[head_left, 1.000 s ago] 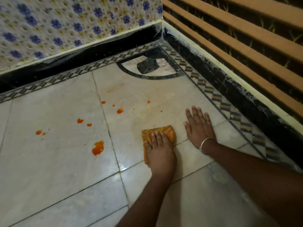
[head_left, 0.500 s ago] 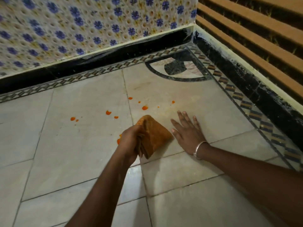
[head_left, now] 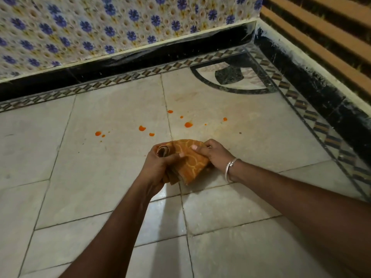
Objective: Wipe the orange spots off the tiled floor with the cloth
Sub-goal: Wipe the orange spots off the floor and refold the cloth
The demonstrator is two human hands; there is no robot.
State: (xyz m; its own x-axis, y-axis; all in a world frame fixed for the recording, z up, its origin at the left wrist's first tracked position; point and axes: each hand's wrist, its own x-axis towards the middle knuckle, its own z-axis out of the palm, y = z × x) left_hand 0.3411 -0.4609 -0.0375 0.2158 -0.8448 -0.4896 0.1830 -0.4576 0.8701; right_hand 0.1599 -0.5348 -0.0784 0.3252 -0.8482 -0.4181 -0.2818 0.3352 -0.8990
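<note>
1. Since half a second ago, the right hand (head_left: 213, 155) has left the tile where it lay flat and come across to the cloth (head_left: 188, 162). The left hand (head_left: 158, 167) has kept hold of the cloth throughout.
2. Both hands are now on the cloth, close together at mid-frame.
3. Left hand: fingers curled round the bunched, folded end, with the rolled edge showing above the knuckles.
4. Right hand: thumb and fingertips pinch the upper right edge. A metal bangle (head_left: 230, 169) sits on that wrist.
5. The cloth is orange with a pale ring pattern, folded into a rough wedge. It is held over the tiled floor (head_left: 100, 177), just nearer than the spill. Its lower corner hangs down, and it cannot be told whether that corner touches the tile.
6. The orange spots (head_left: 188, 124) lie scattered beyond the hands across two slabs, either side of a grout line. All of them are small, and none touches the cloth.
7. The larger blot seen a second ago would lie about where the left hand and cloth are now, so it is hidden.
8. Surroundings:
   - flowered wall tiles (head_left: 120, 27) on the far side
   - black skirting (head_left: 140, 61) beneath them
   - a patterned border (head_left: 120, 79) along the floor edge
   - a curved corner inlay (head_left: 230, 75)
   - wooden slats (head_left: 321, 37) on the right wall
</note>
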